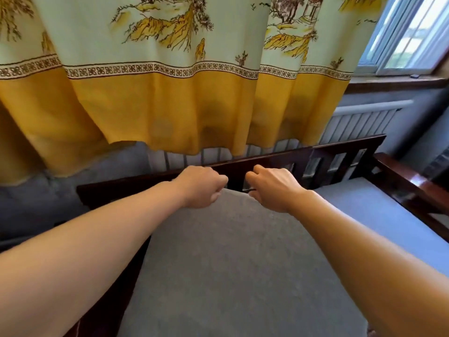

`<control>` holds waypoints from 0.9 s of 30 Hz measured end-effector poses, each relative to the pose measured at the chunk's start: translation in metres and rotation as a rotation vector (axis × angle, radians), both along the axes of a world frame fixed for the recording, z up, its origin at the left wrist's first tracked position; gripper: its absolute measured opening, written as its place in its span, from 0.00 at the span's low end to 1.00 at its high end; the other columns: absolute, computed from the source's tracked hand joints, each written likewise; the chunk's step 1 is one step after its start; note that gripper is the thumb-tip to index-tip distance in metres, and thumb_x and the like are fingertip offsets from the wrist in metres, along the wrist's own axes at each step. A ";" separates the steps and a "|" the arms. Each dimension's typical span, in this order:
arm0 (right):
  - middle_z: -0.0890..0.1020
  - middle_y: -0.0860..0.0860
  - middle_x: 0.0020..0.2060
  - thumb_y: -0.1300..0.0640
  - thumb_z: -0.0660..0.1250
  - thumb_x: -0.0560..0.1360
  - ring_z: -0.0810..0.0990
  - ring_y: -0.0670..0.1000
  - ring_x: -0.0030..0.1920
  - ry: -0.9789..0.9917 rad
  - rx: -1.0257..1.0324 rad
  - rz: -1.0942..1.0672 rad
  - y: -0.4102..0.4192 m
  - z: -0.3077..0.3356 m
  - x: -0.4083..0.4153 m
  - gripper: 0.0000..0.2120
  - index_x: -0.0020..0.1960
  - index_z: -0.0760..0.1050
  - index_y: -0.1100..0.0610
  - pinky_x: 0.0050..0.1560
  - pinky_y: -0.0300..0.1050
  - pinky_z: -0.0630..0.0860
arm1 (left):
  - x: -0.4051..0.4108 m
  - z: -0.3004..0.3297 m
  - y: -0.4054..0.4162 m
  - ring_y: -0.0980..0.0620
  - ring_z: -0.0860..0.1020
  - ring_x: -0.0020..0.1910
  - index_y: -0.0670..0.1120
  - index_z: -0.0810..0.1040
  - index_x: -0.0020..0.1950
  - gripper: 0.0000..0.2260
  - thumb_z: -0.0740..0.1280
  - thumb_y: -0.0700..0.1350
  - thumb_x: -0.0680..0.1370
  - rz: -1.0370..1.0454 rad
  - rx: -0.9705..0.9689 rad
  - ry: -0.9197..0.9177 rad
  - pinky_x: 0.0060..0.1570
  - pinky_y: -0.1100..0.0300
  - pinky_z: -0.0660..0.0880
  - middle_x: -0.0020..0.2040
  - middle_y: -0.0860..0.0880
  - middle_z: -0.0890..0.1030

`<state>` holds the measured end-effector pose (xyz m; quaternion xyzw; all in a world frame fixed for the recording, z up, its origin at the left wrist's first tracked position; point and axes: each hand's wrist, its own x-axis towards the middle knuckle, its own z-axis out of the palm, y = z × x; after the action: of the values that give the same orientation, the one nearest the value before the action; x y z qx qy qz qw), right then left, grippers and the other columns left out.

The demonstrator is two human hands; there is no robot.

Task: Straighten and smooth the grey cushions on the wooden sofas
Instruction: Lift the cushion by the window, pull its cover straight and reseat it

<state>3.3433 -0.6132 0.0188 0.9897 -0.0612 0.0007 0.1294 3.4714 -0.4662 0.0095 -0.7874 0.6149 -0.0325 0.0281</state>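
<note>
Yellow-bordered curtain [170,69] hangs across the back of the head view, printed with trees and pavilions and a patterned band, no readable writing on it or anywhere else. Window [408,37] sits at upper right, white radiator [359,122] below it. Down front, the dark wooden sofa [340,152] runs its slatted backrest left to right, glossy armrest on the right. On the seat lies the grey cushion [230,251], its long axis running away from the camera toward the backrest, far edge lifted against the slats. A second grey cushion [364,210] lies flat beside it on the right. Both arms reach forward. Left hand [201,186] is fisted, fingers curled over the cushion's far edge. Right hand [272,188] is curled too, pinching that same edge just beside it, knuckles up.
</note>
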 end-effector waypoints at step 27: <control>0.78 0.52 0.50 0.39 0.47 0.80 0.76 0.55 0.51 -0.167 0.156 -0.369 -0.110 -0.223 0.045 0.19 0.52 0.67 0.53 0.46 0.49 0.65 | 0.062 -0.237 -0.164 0.49 0.71 0.51 0.49 0.69 0.48 0.10 0.51 0.51 0.82 0.131 -0.248 0.230 0.51 0.52 0.63 0.45 0.53 0.69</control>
<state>3.3880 -0.7235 -0.2044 0.9653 -0.2515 0.0541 0.0447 3.5335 -0.6305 -0.2279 -0.8217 0.5528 -0.0157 -0.1377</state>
